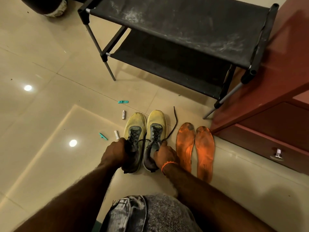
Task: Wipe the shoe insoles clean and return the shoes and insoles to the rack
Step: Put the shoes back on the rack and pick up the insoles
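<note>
Two shoes [145, 139] side by side on the floor [50, 72], toes toward the rack [175, 52] beyond them. Just right of the shoes, two insoles [195, 148] lie side by side, next to the cabinet [267, 114]. Left of the shoes: two batteries [123, 115] and two clips [123, 102], scattered. The rack stands against the cabinet's left side.

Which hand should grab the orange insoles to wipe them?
Probably the right hand. The insoles lie right beside it on the floor, while the left hand is across both shoes, gripping the far one.
</note>
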